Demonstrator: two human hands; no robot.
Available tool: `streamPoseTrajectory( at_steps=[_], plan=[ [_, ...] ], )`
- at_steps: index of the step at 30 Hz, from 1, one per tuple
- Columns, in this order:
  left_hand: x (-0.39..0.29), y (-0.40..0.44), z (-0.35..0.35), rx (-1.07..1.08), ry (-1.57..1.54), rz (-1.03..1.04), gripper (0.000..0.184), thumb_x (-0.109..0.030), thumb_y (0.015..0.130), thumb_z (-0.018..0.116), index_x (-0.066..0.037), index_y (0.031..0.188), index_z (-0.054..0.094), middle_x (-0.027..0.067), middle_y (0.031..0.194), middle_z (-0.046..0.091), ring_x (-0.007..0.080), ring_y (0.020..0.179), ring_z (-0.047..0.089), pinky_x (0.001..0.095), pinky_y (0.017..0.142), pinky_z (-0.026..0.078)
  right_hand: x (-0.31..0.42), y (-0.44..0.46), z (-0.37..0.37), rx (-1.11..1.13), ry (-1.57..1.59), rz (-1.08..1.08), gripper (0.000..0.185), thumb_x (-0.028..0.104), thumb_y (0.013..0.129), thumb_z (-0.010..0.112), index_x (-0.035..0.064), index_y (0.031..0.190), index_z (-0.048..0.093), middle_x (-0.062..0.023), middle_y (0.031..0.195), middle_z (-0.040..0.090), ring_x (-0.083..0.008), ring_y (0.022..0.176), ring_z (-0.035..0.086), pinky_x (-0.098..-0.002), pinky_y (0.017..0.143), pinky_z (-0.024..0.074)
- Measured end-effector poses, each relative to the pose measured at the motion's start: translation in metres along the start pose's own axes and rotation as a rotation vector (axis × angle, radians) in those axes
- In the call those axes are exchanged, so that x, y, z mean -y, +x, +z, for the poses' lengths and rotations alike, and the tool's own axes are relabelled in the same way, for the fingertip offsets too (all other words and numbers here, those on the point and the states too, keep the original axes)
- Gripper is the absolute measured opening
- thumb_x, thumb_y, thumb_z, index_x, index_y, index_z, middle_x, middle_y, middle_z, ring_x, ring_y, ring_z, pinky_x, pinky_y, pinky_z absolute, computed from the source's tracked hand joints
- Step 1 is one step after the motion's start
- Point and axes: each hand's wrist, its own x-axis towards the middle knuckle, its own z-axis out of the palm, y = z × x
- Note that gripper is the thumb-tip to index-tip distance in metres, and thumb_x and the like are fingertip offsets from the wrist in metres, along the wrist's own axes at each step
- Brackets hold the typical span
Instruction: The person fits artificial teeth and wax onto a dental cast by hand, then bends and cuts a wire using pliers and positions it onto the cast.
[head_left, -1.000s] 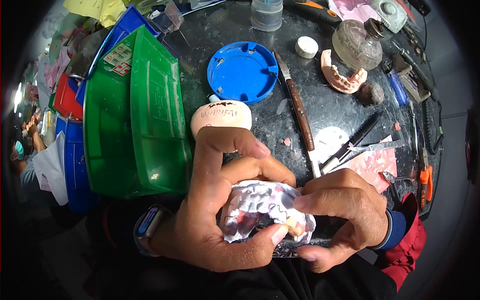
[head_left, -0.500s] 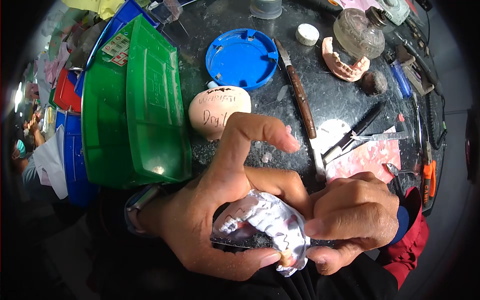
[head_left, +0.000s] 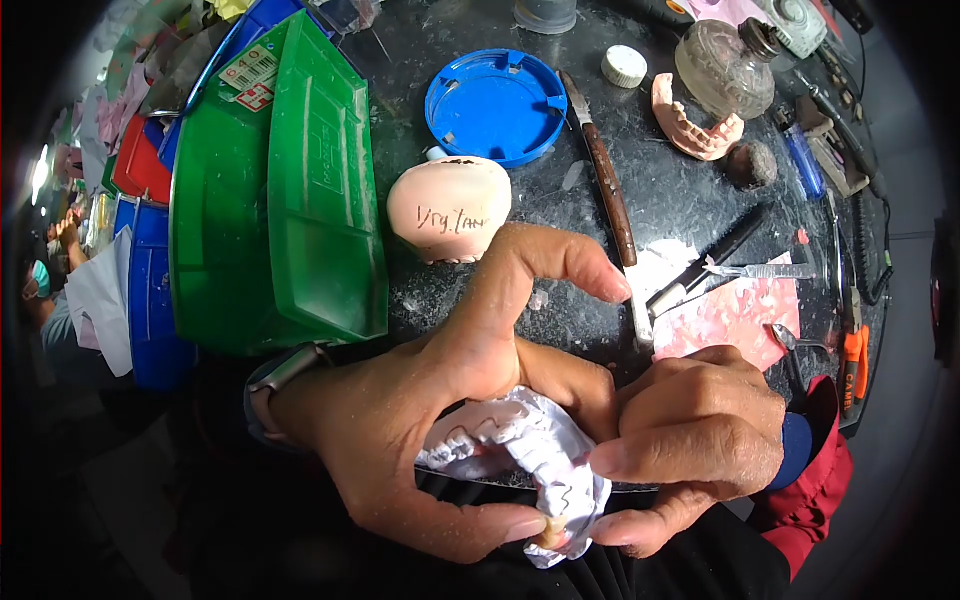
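Note:
A white plaster dental cast [head_left: 530, 450] with dark pencil lines and pink patches sits low in front of me. My left hand [head_left: 420, 430] holds it from the left, its index finger raised and bent above the cast. The thumb tip of that hand presses beside a yellowish tooth [head_left: 551, 532] at the near end. From the right, my right hand [head_left: 700, 450] has its curled fingers and thumb at the cast's edge. Whatever may lie between those fingertips is too small to make out.
Beyond stand a green bin [head_left: 325, 190], a pink marked cast [head_left: 450, 208] and a blue lid [head_left: 495, 108]. A wooden-handled knife [head_left: 610, 195] lies near a pink sheet [head_left: 735, 318] and a black marker [head_left: 730, 245]. Farther right are a horseshoe-shaped cast [head_left: 690, 135] and glass burner [head_left: 722, 75].
The cast has tilted slightly and shifted a little left with my hands around it. My raised left index finger sits farther right. The background has shifted slightly as the head view moved.

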Motion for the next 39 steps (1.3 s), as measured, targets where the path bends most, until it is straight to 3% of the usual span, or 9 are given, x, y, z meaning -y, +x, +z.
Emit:
streamPoseTrajectory(
  at_steps=[6, 8, 11, 18, 27, 39],
  plan=[
    [-0.004, -0.001, 0.001, -0.002, -0.014, -0.079, 0.102, 0.003, 0.068, 0.069, -0.012, 0.132, -0.010, 0.0198, 0.090, 0.059, 0.0190, 0.073, 0.063, 0.0264, 0.065, 0.047, -0.001, 0.002, 0.002, -0.001, 0.036, -0.026, 0.033, 0.021, 0.075, 0.077, -0.0024, 0.094, 0.063, -0.0076, 0.073, 0.058, -0.0178, 0.053, 0.059, -0.0266, 0.043, 0.0475],
    [-0.006, -0.002, 0.002, 0.004, -0.033, -0.112, 0.103, 0.003, 0.068, 0.068, -0.012, 0.132, -0.012, 0.0201, 0.092, 0.059, 0.0192, 0.076, 0.063, 0.0264, 0.068, 0.047, -0.007, -0.002, 0.011, -0.104, 0.056, -0.050, 0.023, 0.008, 0.074, 0.070, -0.0019, 0.094, 0.064, -0.0064, 0.070, 0.057, -0.0130, 0.049, 0.056, -0.0246, 0.036, 0.0414],
    [-0.006, -0.003, -0.001, 0.038, -0.028, -0.141, 0.104, 0.005, 0.068, 0.067, -0.012, 0.132, -0.014, 0.0212, 0.097, 0.059, 0.0198, 0.080, 0.064, 0.0271, 0.074, 0.048, -0.006, -0.002, 0.015, -0.155, 0.073, -0.042, 0.022, -0.001, 0.074, 0.066, -0.0015, 0.096, 0.064, -0.0058, 0.068, 0.057, -0.0105, 0.047, 0.054, -0.0231, 0.033, 0.0382],
    [-0.005, -0.004, -0.002, 0.080, -0.134, -0.188, 0.105, 0.007, 0.069, 0.065, -0.014, 0.133, -0.016, 0.0249, 0.107, 0.055, 0.0212, 0.086, 0.064, 0.0308, 0.080, 0.049, -0.005, -0.003, 0.018, -0.151, 0.055, -0.032, 0.022, 0.000, 0.073, 0.068, -0.0009, 0.095, 0.065, -0.0056, 0.067, 0.057, -0.0102, 0.047, 0.054, -0.0229, 0.034, 0.0381],
    [-0.001, -0.005, -0.001, 0.079, -0.165, -0.152, 0.105, 0.008, 0.069, 0.065, -0.014, 0.133, -0.015, 0.0280, 0.108, 0.053, 0.0222, 0.088, 0.063, 0.0304, 0.077, 0.050, -0.005, -0.002, 0.020, -0.159, 0.033, -0.029, 0.021, 0.005, 0.073, 0.072, -0.0003, 0.092, 0.065, -0.0041, 0.064, 0.056, -0.0104, 0.046, 0.053, -0.0218, 0.033, 0.0360],
    [0.002, -0.006, -0.001, 0.067, -0.096, -0.130, 0.105, 0.007, 0.068, 0.065, -0.013, 0.134, -0.014, 0.0239, 0.107, 0.054, 0.0186, 0.087, 0.062, 0.0287, 0.075, 0.049, -0.002, 0.003, 0.016, -0.126, 0.041, 0.006, 0.017, 0.008, 0.074, 0.073, -0.0004, 0.086, 0.064, -0.0045, 0.063, 0.057, -0.0116, 0.049, 0.056, -0.0218, 0.034, 0.0342]
  ],
)
